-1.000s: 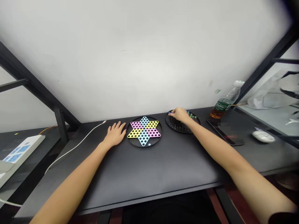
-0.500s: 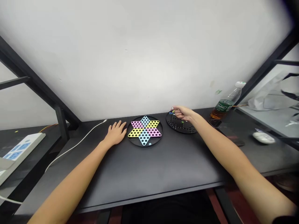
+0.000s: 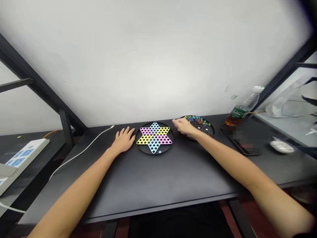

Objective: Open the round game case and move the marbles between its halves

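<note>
Coloured marbles (image 3: 197, 121) are heaped on a round black board (image 3: 210, 134) at right; the right hand (image 3: 182, 126) is held at its near-left rim, any grip untellable. The marbles could be scattered if brushed. The left hand (image 3: 123, 140) is laid open beside the Chinese checkers board (image 3: 171, 145).

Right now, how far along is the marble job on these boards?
Looks barely begun: one pale blue marble sits on the colourful star-shaped round board. Your right hand is at the black round tray, no marble visible in it. The many coloured marbles on that tray remain.
</note>
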{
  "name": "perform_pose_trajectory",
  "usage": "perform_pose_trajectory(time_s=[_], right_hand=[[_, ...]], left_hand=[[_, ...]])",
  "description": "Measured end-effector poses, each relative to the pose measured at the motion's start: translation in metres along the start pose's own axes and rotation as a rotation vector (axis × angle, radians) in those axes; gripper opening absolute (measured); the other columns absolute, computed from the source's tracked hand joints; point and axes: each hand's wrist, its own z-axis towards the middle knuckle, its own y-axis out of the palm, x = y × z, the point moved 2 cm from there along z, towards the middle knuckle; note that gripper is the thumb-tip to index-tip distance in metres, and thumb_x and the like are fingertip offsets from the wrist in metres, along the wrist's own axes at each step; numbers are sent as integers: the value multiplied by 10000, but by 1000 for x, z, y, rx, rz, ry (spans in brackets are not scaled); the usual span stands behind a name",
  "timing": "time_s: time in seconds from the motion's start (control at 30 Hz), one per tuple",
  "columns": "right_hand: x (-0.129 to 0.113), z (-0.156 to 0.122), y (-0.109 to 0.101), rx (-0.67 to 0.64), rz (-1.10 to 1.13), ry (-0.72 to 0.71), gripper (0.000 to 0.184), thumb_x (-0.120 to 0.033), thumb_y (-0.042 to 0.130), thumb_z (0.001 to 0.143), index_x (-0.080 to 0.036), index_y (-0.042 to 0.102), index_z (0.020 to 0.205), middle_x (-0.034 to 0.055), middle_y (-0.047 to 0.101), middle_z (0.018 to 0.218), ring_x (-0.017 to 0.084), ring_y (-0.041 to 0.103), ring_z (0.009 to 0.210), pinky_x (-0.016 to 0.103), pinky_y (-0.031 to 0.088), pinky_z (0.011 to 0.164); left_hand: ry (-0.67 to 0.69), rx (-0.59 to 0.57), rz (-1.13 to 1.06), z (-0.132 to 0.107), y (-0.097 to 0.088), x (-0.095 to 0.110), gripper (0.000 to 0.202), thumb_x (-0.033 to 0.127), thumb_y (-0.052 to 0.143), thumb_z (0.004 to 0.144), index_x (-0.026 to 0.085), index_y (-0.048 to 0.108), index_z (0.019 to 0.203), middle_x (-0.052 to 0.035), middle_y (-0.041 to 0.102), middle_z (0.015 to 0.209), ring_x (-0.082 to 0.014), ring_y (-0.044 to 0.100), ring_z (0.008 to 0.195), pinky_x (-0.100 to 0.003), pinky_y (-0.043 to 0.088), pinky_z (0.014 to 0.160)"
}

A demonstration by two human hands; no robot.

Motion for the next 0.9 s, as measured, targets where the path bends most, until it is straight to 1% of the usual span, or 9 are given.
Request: perform_pose_trajectory(time_s=[0.07, 0.13, 0.17, 0.23, 0.3, 0.4, 0.57, 0.73, 0.9], right_hand=[[-15, -16, 26, -74, -310, -281, 451, -392, 472, 967, -205, 365, 571, -43, 363, 513, 91, 322, 504, 249, 240, 509], [-28, -34, 52, -186, -566, -494, 422, -354, 467, 978, -188, 428, 592, -13, 487, 568, 106, 407, 550, 257, 268, 558], [-33, -42, 62, -240, -676, -558, 394, -345, 462, 987, -183, 474, 628, 8, 555, 620, 116, 454, 578, 259, 275, 569], [-40, -55, 78, -318, -858, -624, 346, -345, 434, 1013, -177, 559, 736, 50, 657, 746, 141, 542, 640, 263, 287, 577], [-43, -63, 85, -345, -973, -636, 337, -367, 397, 1038, -175, 603, 853, 77, 702, 840, 165, 602, 695, 264, 302, 582], [-46, -67, 85, -339, -1046, -585, 372, -434, 369, 1054, -173, 618, 965, 94, 721, 880, 194, 646, 732, 265, 329, 590], [-49, -67, 82, -323, -1075, -516, 447, -512, 341, 1050, -167, 622, 1013, 109, 726, 885, 217, 667, 753, 270, 356, 599], [-48, -67, 86, -287, -1097, -545, 406, -402, 296, 1069, -161, 620, 1030, 120, 712, 972, 214, 661, 761, 275, 369, 609], [-48, -67, 86, -322, -1092, -557, 346, -341, 316, 1061, -150, 603, 1039, 127, 703, 966, 212, 654, 759, 278, 382, 625]], left_hand=[[1, -5, -4, 0, 0, 0, 601, 470, 239, 1023, 233, 339, 1566, -115, 286, 1642, -363, 266, 1499, -575, 251, 1181], [3, -6, -9, 0, 1, 0, 604, 469, 233, 1022, 228, 336, 1567, -119, 281, 1644, -367, 258, 1501, -578, 245, 1183], [3, -6, -11, 0, 1, -1, 605, 468, 231, 1022, 226, 336, 1566, -121, 280, 1644, -368, 255, 1502, -579, 242, 1184], [4, -3, -15, 0, 2, -1, 608, 469, 224, 1022, 222, 338, 1565, -126, 283, 1642, -373, 253, 1502, -583, 237, 1184], [7, 2, -16, 0, 3, -1, 611, 471, 223, 1020, 221, 340, 1565, -127, 287, 1640, -375, 258, 1499, -585, 240, 1182], [7, 12, -12, 1, 3, -2, 605, 467, 234, 1017, 230, 346, 1562, -123, 295, 1638, -369, 268, 1497, -584, 245, 1179], [4, 5, -18, 2, 5, -3, 605, 479, 235, 1019, 243, 330, 1568, -110, 286, 1644, -359, 255, 1504, -577, 238, 1185], [5, 0, -23, 2, 5, -3, 608, 486, 229, 1019, 245, 331, 1567, -110, 284, 1644, -361, 249, 1506, -578, 234, 1187], [5, 1, -26, 2, 5, -3, 607, 480, 225, 1020, 234, 340, 1562, -119, 284, 1643, -368, 249, 1504, -584, 231, 1186]])
